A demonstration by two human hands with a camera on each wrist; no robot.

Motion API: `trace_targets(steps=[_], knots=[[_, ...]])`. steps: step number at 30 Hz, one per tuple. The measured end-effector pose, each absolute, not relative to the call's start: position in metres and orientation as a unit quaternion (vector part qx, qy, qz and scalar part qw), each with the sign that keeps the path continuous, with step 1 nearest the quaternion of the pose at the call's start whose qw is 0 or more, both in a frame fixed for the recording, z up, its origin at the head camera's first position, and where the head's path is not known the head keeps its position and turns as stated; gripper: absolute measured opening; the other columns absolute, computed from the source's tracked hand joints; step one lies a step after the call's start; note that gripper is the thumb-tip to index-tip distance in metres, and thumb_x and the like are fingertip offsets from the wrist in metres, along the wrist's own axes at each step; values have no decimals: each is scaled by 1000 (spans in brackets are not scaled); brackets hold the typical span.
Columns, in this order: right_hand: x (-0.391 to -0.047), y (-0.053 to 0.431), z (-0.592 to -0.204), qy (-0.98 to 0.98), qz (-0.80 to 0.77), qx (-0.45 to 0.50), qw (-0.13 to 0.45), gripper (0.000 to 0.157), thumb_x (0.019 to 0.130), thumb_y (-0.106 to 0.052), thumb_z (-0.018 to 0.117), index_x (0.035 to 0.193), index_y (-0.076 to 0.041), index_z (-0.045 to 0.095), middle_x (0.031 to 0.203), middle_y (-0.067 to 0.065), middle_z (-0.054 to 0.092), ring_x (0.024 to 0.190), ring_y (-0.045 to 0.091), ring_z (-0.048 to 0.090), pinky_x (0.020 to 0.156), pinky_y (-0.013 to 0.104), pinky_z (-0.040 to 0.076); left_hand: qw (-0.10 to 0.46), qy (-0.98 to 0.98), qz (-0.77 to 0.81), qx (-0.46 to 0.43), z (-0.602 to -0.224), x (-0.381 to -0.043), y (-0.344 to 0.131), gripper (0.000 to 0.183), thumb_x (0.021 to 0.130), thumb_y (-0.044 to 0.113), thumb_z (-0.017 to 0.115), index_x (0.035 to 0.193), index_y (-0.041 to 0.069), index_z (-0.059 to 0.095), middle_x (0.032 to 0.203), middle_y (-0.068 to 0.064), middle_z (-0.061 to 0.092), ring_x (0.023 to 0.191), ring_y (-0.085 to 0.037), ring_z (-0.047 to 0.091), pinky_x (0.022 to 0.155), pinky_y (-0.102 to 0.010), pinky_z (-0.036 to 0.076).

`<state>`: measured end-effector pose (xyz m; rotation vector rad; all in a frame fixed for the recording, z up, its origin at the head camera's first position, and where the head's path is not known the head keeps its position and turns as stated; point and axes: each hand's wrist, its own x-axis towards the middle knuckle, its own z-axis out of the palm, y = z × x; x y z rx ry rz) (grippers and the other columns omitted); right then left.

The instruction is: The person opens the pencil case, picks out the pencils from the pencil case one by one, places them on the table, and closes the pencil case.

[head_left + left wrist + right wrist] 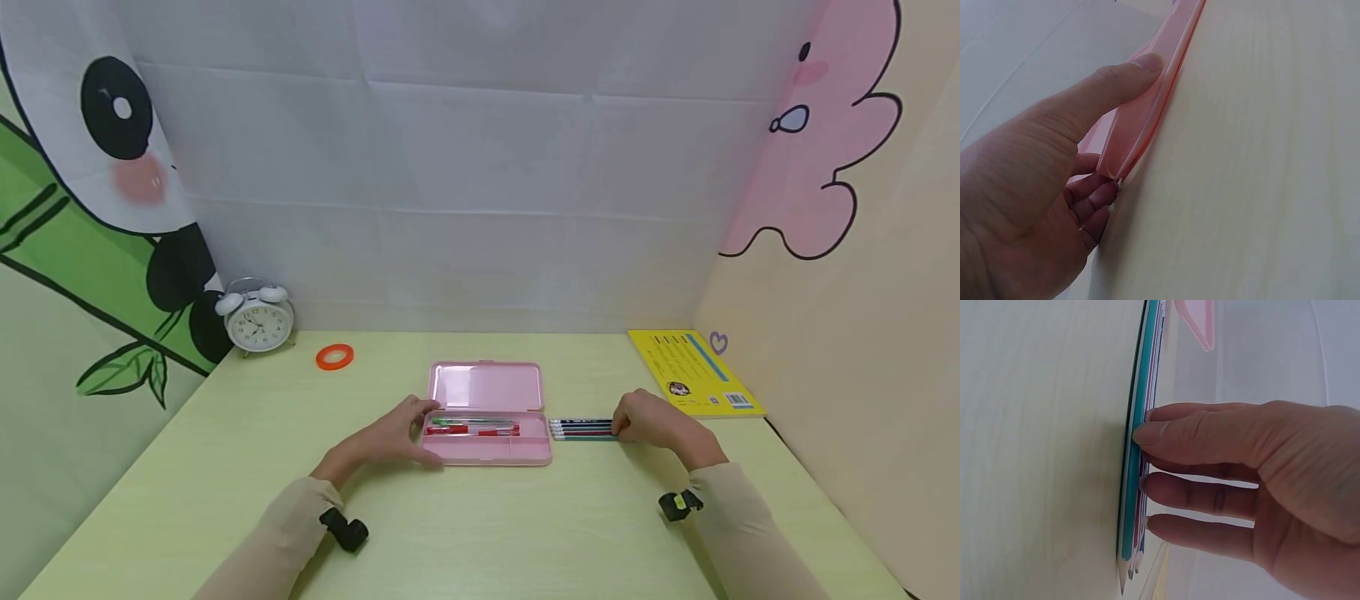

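A pink pencil case (531, 452) lies on the table with its lid (487, 386) raised toward the back. Inside it are pens with red and green parts (472, 431). My left hand (397, 433) holds the case by its left end; in the left wrist view the thumb presses the front wall and the other fingers curl at the corner. Right of the case, several pencils (581, 430) lie side by side on the table, sharpened tips to the right. My right hand (652, 421) pinches them near that end, thumb on the teal pencil (1142, 394), fingers along the far side.
A white alarm clock (258, 321) stands at the back left, beside an orange-red ring (334, 357) lying flat. At the back right a yellow book (693, 371) lies near the side wall. A white sheet (480, 167) hangs behind the table.
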<state>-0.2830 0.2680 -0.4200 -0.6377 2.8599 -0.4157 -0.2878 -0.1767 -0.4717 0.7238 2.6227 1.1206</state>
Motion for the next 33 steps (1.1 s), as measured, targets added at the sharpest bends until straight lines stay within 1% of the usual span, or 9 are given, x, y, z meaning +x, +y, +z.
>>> trace_targets(steps=[2, 8, 21, 28, 33], knots=[[-283, 268, -419, 963, -143, -211, 91, 12, 85, -2, 78, 91, -11, 80, 88, -2, 68, 79, 17, 54, 76, 32, 52, 99, 888, 376, 245, -472, -288, -177, 94, 71, 43, 90, 145, 7, 45, 120, -3, 47, 114, -22, 45, 99, -46, 42], [-283, 269, -417, 961, -140, -228, 76, 12, 84, 0, 77, 91, -10, 78, 82, -3, 66, 77, 17, 54, 76, 33, 51, 100, 890, 373, 242, -473, -289, -177, 94, 71, 44, 89, 145, 9, 45, 121, -3, 47, 114, -22, 45, 99, -45, 42], [-284, 270, -419, 962, -141, -224, 72, 12, 85, 0, 76, 91, -10, 76, 82, -4, 64, 80, 18, 54, 78, 34, 50, 100, 891, 373, 240, -471, -288, -177, 93, 70, 44, 89, 145, 8, 46, 121, -3, 47, 114, -22, 45, 98, -45, 43], [-284, 268, -420, 961, -139, -230, 70, 13, 85, 3, 74, 90, -9, 75, 80, -3, 62, 78, 18, 53, 74, 33, 48, 100, 891, 371, 242, -473, -289, -177, 94, 70, 44, 90, 145, 8, 45, 122, -3, 47, 114, -22, 45, 99, -45, 42], [-284, 268, -421, 963, -135, -223, 72, 14, 85, 3, 74, 90, -10, 75, 81, -3, 61, 79, 19, 53, 74, 33, 48, 100, 892, 369, 242, -473, -289, -177, 94, 70, 45, 90, 145, 9, 46, 122, -2, 47, 115, -22, 45, 99, -45, 42]])
